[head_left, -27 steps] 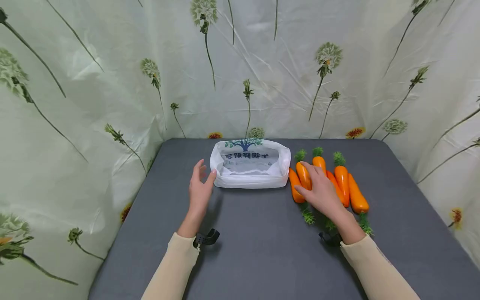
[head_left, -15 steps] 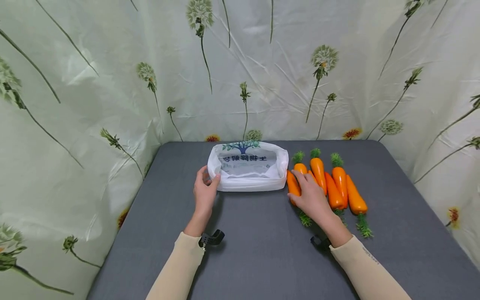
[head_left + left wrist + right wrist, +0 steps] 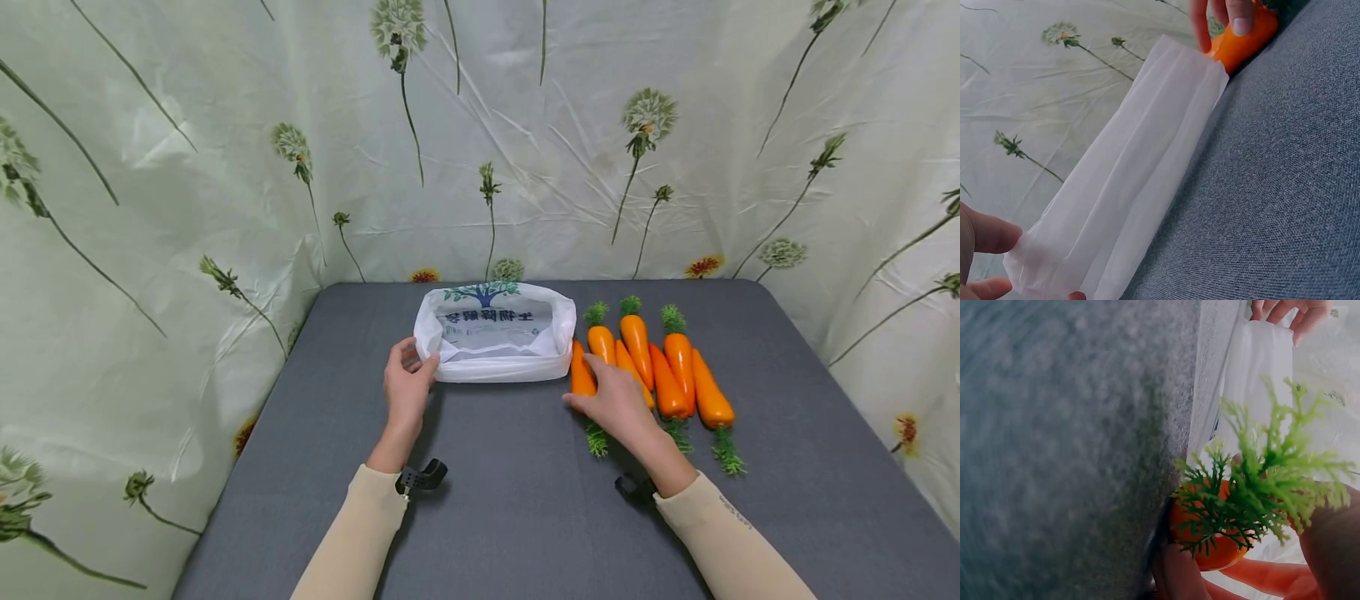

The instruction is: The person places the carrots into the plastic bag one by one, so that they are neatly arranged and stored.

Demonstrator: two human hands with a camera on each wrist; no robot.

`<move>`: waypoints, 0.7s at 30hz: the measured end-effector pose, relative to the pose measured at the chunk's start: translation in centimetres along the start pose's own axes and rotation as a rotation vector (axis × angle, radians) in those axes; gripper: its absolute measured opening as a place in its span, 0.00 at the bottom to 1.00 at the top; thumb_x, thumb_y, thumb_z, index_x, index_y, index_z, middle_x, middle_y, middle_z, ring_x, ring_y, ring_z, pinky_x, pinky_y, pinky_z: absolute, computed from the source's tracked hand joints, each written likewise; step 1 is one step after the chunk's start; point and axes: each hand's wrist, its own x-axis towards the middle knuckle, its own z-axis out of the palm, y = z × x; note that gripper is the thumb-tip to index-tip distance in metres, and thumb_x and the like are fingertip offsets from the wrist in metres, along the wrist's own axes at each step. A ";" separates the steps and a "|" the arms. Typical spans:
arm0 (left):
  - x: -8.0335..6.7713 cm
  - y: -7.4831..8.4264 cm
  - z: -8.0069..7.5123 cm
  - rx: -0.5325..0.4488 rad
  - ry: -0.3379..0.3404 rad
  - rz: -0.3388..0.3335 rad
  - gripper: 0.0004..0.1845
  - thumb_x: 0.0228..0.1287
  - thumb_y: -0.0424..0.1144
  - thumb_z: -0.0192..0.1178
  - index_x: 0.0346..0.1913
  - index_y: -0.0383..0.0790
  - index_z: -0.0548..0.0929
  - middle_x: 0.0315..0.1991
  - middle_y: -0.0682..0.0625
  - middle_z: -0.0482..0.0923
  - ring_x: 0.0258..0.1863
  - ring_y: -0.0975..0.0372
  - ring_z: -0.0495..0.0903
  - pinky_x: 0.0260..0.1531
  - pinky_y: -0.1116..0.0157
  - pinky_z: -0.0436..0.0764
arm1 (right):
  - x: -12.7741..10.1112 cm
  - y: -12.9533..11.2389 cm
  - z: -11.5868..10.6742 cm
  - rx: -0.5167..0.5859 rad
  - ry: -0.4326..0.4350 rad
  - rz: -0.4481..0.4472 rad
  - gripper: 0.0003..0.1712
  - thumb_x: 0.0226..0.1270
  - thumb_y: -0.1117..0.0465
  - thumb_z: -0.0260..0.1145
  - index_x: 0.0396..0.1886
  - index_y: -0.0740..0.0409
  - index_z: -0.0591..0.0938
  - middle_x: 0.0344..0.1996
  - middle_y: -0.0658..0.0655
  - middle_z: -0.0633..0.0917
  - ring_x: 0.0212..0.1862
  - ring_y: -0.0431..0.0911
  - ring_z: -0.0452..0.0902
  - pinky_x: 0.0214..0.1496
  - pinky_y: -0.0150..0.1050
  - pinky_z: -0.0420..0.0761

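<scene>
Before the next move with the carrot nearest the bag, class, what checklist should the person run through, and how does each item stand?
1. Left hand grips white bag at its corner: ok.
2. Bag mouth open, facing up: ok.
3. Right hand closed round leftmost carrot: ok.
4. Carrot lifted off grey table: cannot tell.
5. Other carrots lie apart from the bag: ok.

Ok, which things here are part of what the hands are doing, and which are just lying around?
In use:
- white bag, its corner pinched by the left hand
- leftmost carrot, gripped by the right hand

Lying about:
- five other carrots, in a row on the grey table
- flowered backdrop
</scene>
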 end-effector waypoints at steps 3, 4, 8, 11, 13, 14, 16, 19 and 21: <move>0.0 -0.1 -0.1 -0.011 0.002 -0.002 0.27 0.65 0.40 0.68 0.65 0.44 0.74 0.58 0.45 0.73 0.49 0.55 0.76 0.36 0.66 0.82 | -0.1 0.0 -0.1 0.030 -0.022 0.025 0.46 0.58 0.45 0.76 0.70 0.62 0.71 0.60 0.67 0.79 0.53 0.62 0.79 0.52 0.58 0.77; 0.0 -0.1 -0.1 -0.014 0.002 -0.002 0.27 0.65 0.39 0.68 0.65 0.44 0.74 0.58 0.45 0.73 0.49 0.55 0.76 0.35 0.67 0.82 | -0.1 0.0 -0.2 0.042 -0.030 0.033 0.46 0.58 0.45 0.75 0.70 0.62 0.71 0.59 0.67 0.80 0.51 0.61 0.79 0.50 0.57 0.78; 0.0 -0.1 -0.1 -0.017 0.007 -0.008 0.26 0.65 0.39 0.68 0.65 0.44 0.75 0.58 0.45 0.74 0.49 0.55 0.75 0.34 0.68 0.82 | -0.2 0.0 -0.6 0.077 -0.037 0.063 0.42 0.60 0.46 0.74 0.69 0.59 0.73 0.49 0.64 0.84 0.38 0.53 0.79 0.38 0.48 0.78; -0.1 -0.1 -0.1 -0.009 0.008 -0.010 0.27 0.66 0.39 0.68 0.66 0.45 0.76 0.59 0.45 0.74 0.49 0.54 0.75 0.34 0.69 0.82 | -0.2 0.1 -1.1 0.095 -0.040 0.071 0.39 0.61 0.47 0.73 0.69 0.58 0.73 0.42 0.61 0.84 0.32 0.50 0.76 0.32 0.43 0.75; -0.1 -0.1 0.0 -0.007 0.008 -0.007 0.26 0.66 0.39 0.68 0.66 0.44 0.76 0.60 0.45 0.74 0.50 0.54 0.75 0.35 0.69 0.82 | -0.2 0.1 -1.4 0.103 -0.040 0.078 0.39 0.62 0.47 0.73 0.69 0.58 0.73 0.41 0.61 0.84 0.30 0.49 0.75 0.31 0.42 0.74; -0.1 -0.1 0.0 -0.009 0.008 -0.006 0.26 0.66 0.39 0.68 0.66 0.44 0.76 0.60 0.45 0.74 0.50 0.54 0.75 0.35 0.69 0.82 | -0.2 0.2 -1.6 0.105 -0.041 0.079 0.39 0.62 0.47 0.73 0.69 0.58 0.73 0.41 0.61 0.84 0.30 0.49 0.75 0.31 0.42 0.74; -0.2 -0.1 0.0 -0.009 0.009 -0.002 0.24 0.66 0.39 0.68 0.63 0.43 0.77 0.59 0.45 0.74 0.50 0.54 0.75 0.35 0.68 0.82 | -0.2 0.3 -1.9 0.113 -0.038 0.085 0.40 0.62 0.47 0.72 0.70 0.58 0.72 0.44 0.62 0.84 0.31 0.50 0.76 0.32 0.42 0.75; -0.2 -0.2 0.0 -0.022 0.011 0.001 0.21 0.65 0.39 0.68 0.59 0.40 0.77 0.57 0.45 0.74 0.49 0.53 0.76 0.34 0.66 0.82 | -0.1 0.6 -2.2 0.141 -0.025 0.087 0.40 0.63 0.47 0.72 0.70 0.59 0.72 0.48 0.65 0.84 0.38 0.53 0.79 0.38 0.46 0.79; -0.2 -0.2 0.0 -0.027 0.014 0.002 0.19 0.65 0.39 0.68 0.55 0.39 0.77 0.56 0.45 0.73 0.49 0.53 0.76 0.34 0.66 0.82 | 0.0 0.7 -2.5 0.171 -0.020 0.089 0.40 0.63 0.48 0.72 0.70 0.58 0.71 0.51 0.66 0.83 0.45 0.57 0.80 0.42 0.50 0.80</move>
